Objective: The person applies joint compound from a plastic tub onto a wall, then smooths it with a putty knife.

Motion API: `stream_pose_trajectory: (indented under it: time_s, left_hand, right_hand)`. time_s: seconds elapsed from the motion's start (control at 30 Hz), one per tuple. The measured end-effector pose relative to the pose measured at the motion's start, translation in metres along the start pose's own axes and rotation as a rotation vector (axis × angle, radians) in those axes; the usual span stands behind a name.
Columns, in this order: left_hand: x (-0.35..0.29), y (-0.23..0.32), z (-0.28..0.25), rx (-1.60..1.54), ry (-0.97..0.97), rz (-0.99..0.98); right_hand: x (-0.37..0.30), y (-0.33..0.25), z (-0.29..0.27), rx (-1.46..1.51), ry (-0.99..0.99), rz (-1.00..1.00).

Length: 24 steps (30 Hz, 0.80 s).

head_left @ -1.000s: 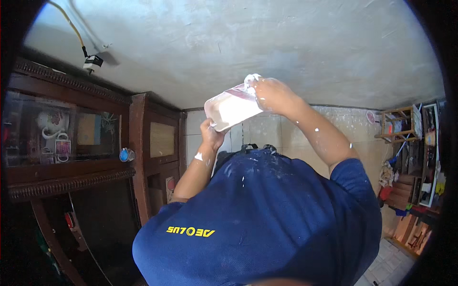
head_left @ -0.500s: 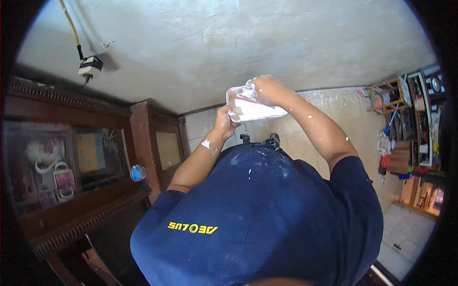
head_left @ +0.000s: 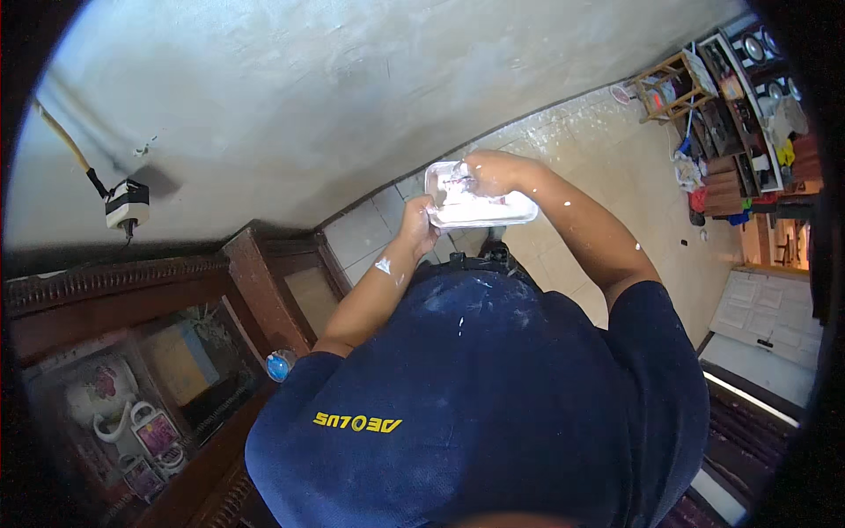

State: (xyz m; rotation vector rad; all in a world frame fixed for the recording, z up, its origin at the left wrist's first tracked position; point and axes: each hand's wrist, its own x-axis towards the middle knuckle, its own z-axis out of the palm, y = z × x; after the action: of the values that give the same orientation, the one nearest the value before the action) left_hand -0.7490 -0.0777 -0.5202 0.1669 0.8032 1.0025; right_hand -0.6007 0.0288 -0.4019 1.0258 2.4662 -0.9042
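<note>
A shallow white rectangular tray (head_left: 526, 211), smeared with white paint, is held up in front of my waist. My left hand (head_left: 417, 222) grips its left side, fingers closed around the rim. Over the inside of the tray my right hand (head_left: 495, 172) is closed, knuckles up. Something white-coated shows at its fingers, but its kind is hidden by the hand and glare. White splashes mark both forearms.
A grey-white wall (head_left: 352, 79) rises ahead, with a power socket (head_left: 128, 204) on a yellow cable at left. A dark wooden cabinet (head_left: 260, 282) stands left. Paint spots dot the tiled floor (head_left: 607, 167). A wooden stool (head_left: 673, 86) and cluttered shelves (head_left: 735, 114) are far right.
The view has turned, so the wall now slants and the cabinet sits lower. My right hand has dipped lower into the tray. My left hand keeps its hold.
</note>
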Motion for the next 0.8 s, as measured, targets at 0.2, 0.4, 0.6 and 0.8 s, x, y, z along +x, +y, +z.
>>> stream_pose_trajectory:
  time_s: [0.2, 0.4, 0.6, 0.8]
  left_hand:
    - [-0.012, 0.01, 0.012, 0.004, -0.01, 0.008]
    - [-0.014, 0.015, 0.009, 0.009, 0.014, 0.092]
    - [-0.019, 0.02, 0.017, 0.016, 0.035, 0.159]
    - [-0.015, 0.012, 0.018, -0.016, 0.033, 0.092]
  right_hand:
    - [-0.008, 0.021, -0.019, 0.293, -0.029, -0.063]
    - [-0.026, 0.031, -0.041, 0.403, 0.235, -0.151]
    - [-0.048, -0.01, -0.053, -0.012, 0.464, -0.023]
    - [-0.031, -0.03, -0.008, -0.191, 0.502, -0.071]
